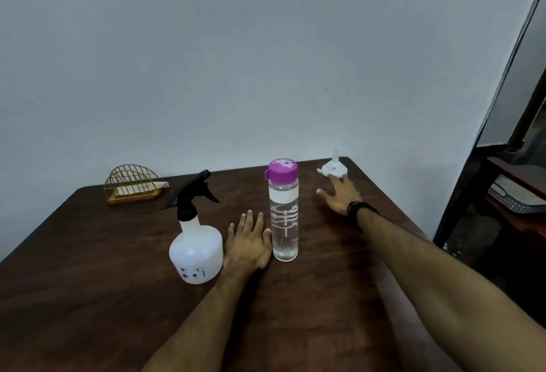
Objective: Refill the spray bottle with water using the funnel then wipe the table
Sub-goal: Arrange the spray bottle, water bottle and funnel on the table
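Funnel [333,168] near table [88,297] corner, right hand [339,197] fingertips touching; left hand [249,241] flat, released

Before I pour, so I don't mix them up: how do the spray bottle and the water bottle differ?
The spray bottle is squat, cloudy white, with a black trigger head; the water bottle is tall, slim, clear, with a purple cap. Water shows inside the water bottle; the spray bottle's level can't be told. Both stand upright and capped on the table.
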A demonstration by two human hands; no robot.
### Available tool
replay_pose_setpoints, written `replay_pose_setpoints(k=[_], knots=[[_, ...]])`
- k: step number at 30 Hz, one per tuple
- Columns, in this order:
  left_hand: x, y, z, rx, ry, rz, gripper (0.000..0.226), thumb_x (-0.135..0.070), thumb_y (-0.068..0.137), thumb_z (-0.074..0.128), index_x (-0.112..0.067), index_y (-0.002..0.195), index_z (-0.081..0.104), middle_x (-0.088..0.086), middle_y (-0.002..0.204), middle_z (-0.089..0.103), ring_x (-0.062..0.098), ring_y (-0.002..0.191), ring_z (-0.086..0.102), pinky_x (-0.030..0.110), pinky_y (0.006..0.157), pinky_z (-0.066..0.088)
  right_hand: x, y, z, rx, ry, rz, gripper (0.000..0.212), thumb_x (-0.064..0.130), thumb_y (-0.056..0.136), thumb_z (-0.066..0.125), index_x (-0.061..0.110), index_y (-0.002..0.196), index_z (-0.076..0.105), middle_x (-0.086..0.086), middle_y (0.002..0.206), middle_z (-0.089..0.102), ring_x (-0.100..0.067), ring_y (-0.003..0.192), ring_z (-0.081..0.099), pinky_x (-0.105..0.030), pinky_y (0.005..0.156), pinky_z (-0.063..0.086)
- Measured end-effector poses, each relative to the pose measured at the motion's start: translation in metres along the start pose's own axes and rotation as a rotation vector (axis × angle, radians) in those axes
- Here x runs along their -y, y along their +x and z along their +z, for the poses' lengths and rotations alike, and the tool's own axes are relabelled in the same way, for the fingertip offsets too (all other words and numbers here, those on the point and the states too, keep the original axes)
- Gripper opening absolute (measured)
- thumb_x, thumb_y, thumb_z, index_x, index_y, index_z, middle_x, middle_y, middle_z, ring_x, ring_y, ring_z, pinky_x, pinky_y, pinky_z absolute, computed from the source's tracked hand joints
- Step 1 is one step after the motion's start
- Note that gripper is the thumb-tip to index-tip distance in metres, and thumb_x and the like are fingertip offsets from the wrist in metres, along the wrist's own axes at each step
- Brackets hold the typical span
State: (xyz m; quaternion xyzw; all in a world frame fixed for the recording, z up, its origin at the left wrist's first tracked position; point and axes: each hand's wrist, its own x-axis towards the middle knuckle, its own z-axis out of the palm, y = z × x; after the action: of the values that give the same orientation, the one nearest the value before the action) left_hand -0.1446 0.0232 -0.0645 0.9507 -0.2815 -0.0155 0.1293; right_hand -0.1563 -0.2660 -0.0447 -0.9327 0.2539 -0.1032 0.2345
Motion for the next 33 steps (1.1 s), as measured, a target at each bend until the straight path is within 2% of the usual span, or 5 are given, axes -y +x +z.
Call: replay_pose_setpoints(k=[4, 11, 16, 22, 33], knots=[[0.002, 0.003, 0.003, -0.016, 0.013, -0.005, 0.059, -0.044, 0.104, 0.014, -0.026, 0.16, 0.006, 0.004, 0.168, 0.002, 0.019, 0.154, -0.001, 0.046, 0.124, 0.001, 0.001, 0.035, 0.006, -0.033, -0.053, 0.035, 0.075, 0.062, 0.09, 0.052, 0.034, 0.153, 0.023, -0.015, 0.163, -0.004, -0.037, 0.15, 0.005, -0.058, 0.116, 0.016], [0.005, 0.006, 0.006, -0.026, 0.04, 0.007, 0.058, -0.043, 0.105, 0.014, -0.027, 0.16, 0.004, 0.002, 0.168, -0.001, 0.016, 0.154, -0.004, 0.044, 0.124, 0.0, -0.003, 0.069, 0.017, -0.028, -0.127, 0.055, 0.075, 0.07, 0.087, 0.046, 0.042, 0.152, 0.022, -0.014, 0.163, -0.015, -0.038, 0.15, -0.002, -0.057, 0.117, 0.008], [0.005, 0.005, 0.006, -0.027, 0.045, 0.007, 0.058, -0.044, 0.105, 0.015, -0.027, 0.16, 0.005, 0.001, 0.168, 0.0, 0.016, 0.154, -0.003, 0.044, 0.124, 0.001, -0.008, 0.069, 0.018, -0.021, -0.195, 0.019, 0.067, 0.071, 0.089, 0.04, 0.042, 0.148, 0.031, -0.014, 0.162, -0.004, -0.037, 0.148, 0.008, -0.055, 0.118, 0.013], [0.003, 0.006, 0.004, -0.018, 0.019, -0.004, 0.059, -0.045, 0.104, 0.016, -0.027, 0.159, 0.009, 0.003, 0.168, 0.003, 0.018, 0.154, 0.001, 0.045, 0.124, 0.002, -0.001, 0.018, 0.015, -0.039, -0.231, -0.089, 0.048, 0.048, 0.1, 0.039, 0.038, 0.147, 0.036, -0.015, 0.16, 0.007, -0.037, 0.144, 0.02, -0.051, 0.116, 0.022], [-0.009, -0.029, -0.007, -0.065, -0.074, -0.04, 0.055, -0.034, 0.105, 0.029, -0.012, 0.156, 0.025, 0.014, 0.165, 0.018, 0.027, 0.153, 0.015, 0.04, 0.124, 0.014, 0.019, -0.117, 0.017, 0.001, -0.226, -0.243, 0.047, 0.037, 0.101, 0.041, 0.038, 0.147, 0.036, -0.017, 0.16, 0.01, -0.035, 0.145, 0.022, -0.05, 0.114, 0.029]])
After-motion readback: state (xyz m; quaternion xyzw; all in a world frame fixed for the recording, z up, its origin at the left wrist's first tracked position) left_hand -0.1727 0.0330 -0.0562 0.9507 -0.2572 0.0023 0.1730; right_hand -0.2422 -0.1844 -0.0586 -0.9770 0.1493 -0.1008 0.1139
